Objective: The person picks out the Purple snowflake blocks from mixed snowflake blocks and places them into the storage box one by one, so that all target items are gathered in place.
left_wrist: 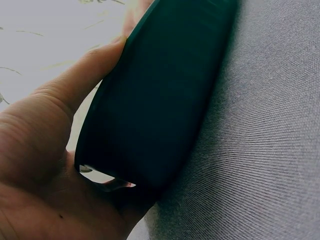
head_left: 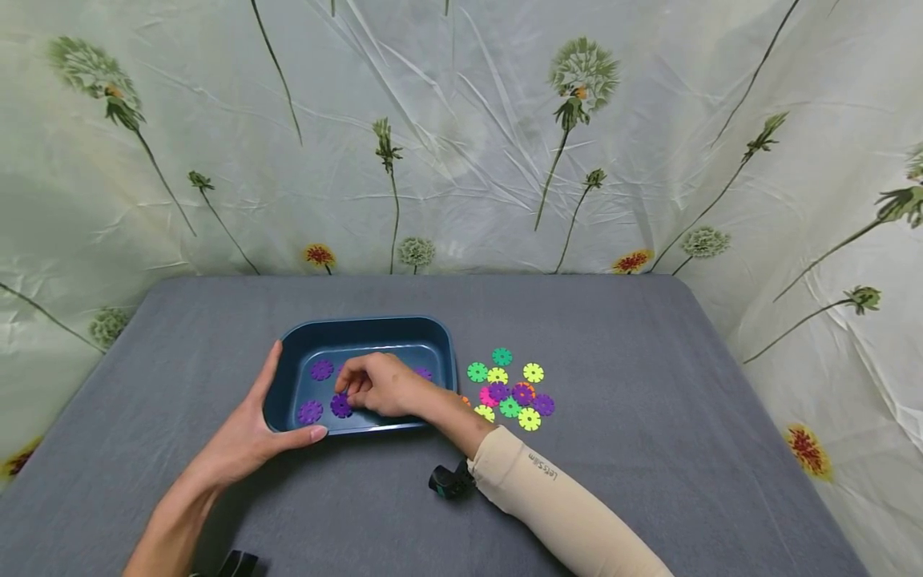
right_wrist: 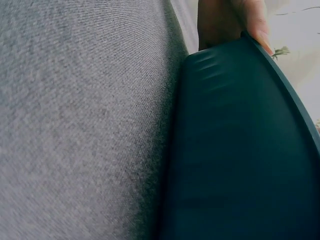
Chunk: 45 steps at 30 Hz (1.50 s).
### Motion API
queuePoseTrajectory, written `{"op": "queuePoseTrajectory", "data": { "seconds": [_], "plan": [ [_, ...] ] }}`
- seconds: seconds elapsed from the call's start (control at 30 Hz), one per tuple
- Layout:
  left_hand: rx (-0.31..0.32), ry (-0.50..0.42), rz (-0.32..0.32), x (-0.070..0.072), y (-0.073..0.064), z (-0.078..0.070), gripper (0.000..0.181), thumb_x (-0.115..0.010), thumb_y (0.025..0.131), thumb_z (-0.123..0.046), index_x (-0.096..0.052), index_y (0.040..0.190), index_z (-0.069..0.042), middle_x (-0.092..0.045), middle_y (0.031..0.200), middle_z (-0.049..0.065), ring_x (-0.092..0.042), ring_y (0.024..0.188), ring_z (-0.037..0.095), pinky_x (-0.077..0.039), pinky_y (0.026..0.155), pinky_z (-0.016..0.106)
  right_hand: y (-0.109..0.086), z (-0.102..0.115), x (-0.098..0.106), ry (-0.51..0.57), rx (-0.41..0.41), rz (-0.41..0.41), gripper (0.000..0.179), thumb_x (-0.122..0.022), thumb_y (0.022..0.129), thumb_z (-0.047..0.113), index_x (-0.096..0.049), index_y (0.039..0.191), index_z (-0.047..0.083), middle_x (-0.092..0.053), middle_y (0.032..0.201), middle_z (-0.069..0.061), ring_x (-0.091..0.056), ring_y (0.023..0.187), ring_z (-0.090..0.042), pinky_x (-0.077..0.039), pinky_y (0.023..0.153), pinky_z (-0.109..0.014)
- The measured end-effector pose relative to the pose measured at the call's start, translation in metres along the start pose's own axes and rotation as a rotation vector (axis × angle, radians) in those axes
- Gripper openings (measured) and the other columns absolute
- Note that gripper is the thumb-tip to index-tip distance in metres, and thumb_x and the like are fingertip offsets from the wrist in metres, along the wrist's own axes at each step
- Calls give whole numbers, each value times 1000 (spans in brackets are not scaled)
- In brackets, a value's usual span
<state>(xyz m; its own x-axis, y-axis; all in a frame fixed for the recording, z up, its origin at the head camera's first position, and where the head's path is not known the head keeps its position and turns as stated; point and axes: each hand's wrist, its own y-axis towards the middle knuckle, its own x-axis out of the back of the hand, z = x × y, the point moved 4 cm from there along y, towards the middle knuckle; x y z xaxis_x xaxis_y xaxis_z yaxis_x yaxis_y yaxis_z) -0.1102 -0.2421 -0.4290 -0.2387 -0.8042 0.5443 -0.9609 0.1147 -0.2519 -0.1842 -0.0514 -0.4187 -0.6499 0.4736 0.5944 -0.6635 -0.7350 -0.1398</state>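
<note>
A dark blue tray (head_left: 364, 321) lies on the table, several purple notched plastic discs (head_left: 321, 369) inside it. My left hand (head_left: 241, 429) holds the tray's left end, its thumb along the front rim and the fingers at the left side. The left wrist view shows that thumb (left_wrist: 95, 62) on the rim against the tray's outer wall (left_wrist: 155, 100). Reaching in over the right front rim, my right hand (head_left: 385, 385) pinches a purple disc (head_left: 341, 405) low over the tray floor. In the right wrist view, the tray wall hides this hand.
Right of the tray lies a loose cluster of discs, including a green disc (head_left: 501, 357), a yellow disc (head_left: 533, 373) and a purple disc (head_left: 544, 405), some overlapping. A grey cloth covers the table (head_left: 613, 336). Behind it hangs a flower-printed curtain (head_left: 461, 160).
</note>
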Motion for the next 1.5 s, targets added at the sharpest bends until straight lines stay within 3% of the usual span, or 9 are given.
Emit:
{"op": "queuePoseTrajectory", "data": {
  "seconds": [0.53, 0.9, 1.2, 1.5],
  "plan": [
    [7, 2, 7, 0, 1, 0, 134, -84, 86, -36, 26, 161, -40, 12, 174, 26, -8, 153, 64, -19, 110, 85, -13, -5, 14, 58, 3, -54, 18, -69, 98, 3, -75, 114, 7, -75, 114, -4, -63, 83, 0, -52, 77, -12],
    [24, 19, -2, 0, 1, 0, 135, -86, 84, -39, 26, 160, -43, 12, 174, 25, -6, 154, 64, -16, 111, 85, -26, -9, 35, 105, 41, -96, 22, -71, 97, 4, -73, 119, 6, -74, 119, -12, -71, 94, -13, -55, 83, -16],
    [13, 9, -4, -1, 0, -2, 135, -86, 84, -36, 24, 161, -42, 10, 175, 24, -8, 154, 62, -19, 111, 84, -37, -11, 47, 109, 62, -147, 24, -72, 97, 3, -72, 121, 5, -74, 120, -13, -70, 96, -14, -55, 87, -18],
    [0, 3, -11, -1, -2, -2, 135, -86, 84, -36, 23, 162, -43, 10, 175, 22, -8, 155, 61, -19, 111, 84, -48, -16, 58, 182, 66, -212, 23, -72, 96, 2, -72, 119, 2, -72, 122, -17, -69, 96, -15, -55, 71, -20]
  ]
}}
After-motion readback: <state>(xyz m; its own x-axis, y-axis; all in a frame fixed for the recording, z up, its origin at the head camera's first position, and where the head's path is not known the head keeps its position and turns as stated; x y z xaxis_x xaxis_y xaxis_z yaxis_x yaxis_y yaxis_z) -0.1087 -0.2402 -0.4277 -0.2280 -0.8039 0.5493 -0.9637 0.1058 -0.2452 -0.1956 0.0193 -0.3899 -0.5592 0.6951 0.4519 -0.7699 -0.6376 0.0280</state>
